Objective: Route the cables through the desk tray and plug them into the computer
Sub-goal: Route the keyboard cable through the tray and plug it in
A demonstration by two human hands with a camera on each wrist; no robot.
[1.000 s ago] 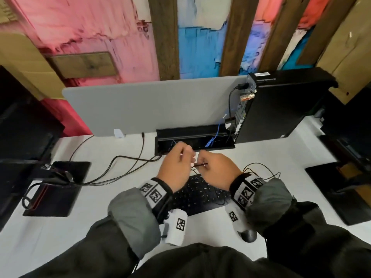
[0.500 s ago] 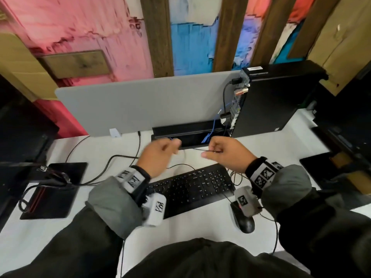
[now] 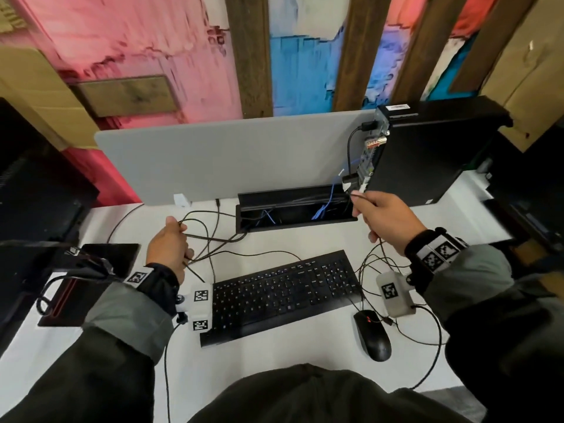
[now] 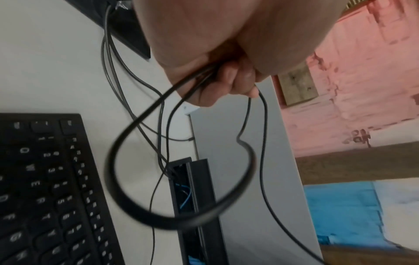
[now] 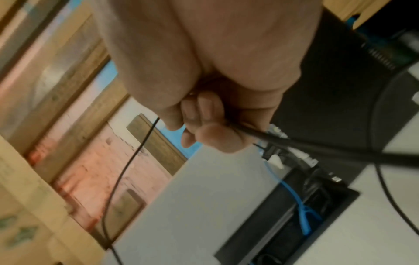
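My left hand [image 3: 175, 236] grips a bundle of thin black cables [image 3: 207, 236] left of the open black desk tray [image 3: 293, 222]; its curled fingers [image 4: 235, 80] hold loops of cable [image 4: 118, 179] above the desk. These cables run into the tray's left end. My right hand [image 3: 363, 209] grips a black cable [image 5: 317, 148] by the tray's right end, just below the rear ports of the black computer tower [image 3: 427, 154]. Which end of the cable it holds is hidden. Blue cables [image 3: 323, 209] lie inside the tray.
A black keyboard [image 3: 283, 288] and mouse [image 3: 372, 334] lie on the white desk [image 3: 274, 355], with loose cable coiled by the mouse. A grey divider panel [image 3: 229, 160] stands behind the tray. Monitors stand at the far left [image 3: 36, 193] and far right.
My hands were together over the keyboard on one cable. They have spread apart: the left went left with the cable loops, the right went up and right toward the computer's rear.
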